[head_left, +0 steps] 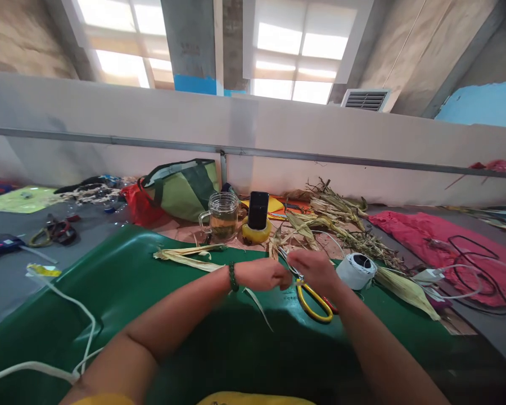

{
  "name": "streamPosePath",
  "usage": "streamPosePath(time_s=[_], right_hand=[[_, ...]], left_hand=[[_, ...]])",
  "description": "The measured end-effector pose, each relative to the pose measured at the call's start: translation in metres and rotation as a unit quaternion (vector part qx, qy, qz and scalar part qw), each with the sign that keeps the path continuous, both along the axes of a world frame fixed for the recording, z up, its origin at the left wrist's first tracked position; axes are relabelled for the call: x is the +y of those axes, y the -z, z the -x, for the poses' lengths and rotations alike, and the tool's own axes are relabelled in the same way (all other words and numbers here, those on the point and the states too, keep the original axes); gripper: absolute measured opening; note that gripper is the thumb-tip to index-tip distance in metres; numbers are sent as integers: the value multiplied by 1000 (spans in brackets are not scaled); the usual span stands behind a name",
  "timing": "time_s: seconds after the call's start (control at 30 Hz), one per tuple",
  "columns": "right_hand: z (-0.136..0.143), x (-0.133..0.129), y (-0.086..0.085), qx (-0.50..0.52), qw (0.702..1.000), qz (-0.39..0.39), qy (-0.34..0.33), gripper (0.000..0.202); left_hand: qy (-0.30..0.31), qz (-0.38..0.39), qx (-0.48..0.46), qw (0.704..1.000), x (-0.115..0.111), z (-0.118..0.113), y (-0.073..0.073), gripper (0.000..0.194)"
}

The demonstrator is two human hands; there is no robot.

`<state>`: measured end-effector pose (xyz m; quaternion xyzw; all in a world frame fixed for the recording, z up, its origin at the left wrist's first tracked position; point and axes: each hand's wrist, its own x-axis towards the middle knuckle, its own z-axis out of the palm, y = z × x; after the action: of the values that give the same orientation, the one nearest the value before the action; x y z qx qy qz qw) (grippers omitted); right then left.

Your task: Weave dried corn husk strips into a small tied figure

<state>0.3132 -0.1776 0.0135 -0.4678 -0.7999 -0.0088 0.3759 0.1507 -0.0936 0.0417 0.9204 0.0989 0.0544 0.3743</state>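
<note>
My left hand (265, 274), with a dark beaded bracelet (233, 277) at the wrist, is closed above the green mat (185, 343). Close to its right is my right hand (314, 271), its fingers pinched together too. What lies in the fingers of either hand is too small to make out. A thin pale strip (259, 309) lies just below my left hand. Scissors with yellow handles (315, 304) rest under my right hand, their blades partly hidden. Pale dried husks (189, 259) lie beyond my left forearm. To the right of my right hand stands a white spool (356, 271).
Behind the hands are a glass mug (222, 216) of liquid and a phone (258, 211) propped in a yellow tape roll (256, 232). Dried stalks (341, 211) are heaped at back right, near pink plastic (430, 242). A white cable (82, 306) crosses the left side.
</note>
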Motion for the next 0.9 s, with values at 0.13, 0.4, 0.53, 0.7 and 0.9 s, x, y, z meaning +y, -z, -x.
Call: streamPosePath(time_s=[0.13, 0.4, 0.53, 0.7, 0.9], right_hand=[[3, -1, -1, 18, 1000, 14, 10, 28], [-5, 10, 1, 75, 995, 58, 10, 32], [11, -6, 5, 26, 998, -13, 50, 25], [25, -26, -6, 65, 989, -104, 77, 17], [30, -26, -3, 317, 948, 26, -16, 24]], left_hand=[[-145, 25, -113, 983, 2, -1, 3, 25], [-125, 182, -153, 963, -1, -3, 6, 31], [-251, 69, -244, 934, -4, -10, 9, 27], [-253, 68, -249, 932, -13, -10, 10, 27], [-228, 118, -239, 936, -19, -7, 8, 28]])
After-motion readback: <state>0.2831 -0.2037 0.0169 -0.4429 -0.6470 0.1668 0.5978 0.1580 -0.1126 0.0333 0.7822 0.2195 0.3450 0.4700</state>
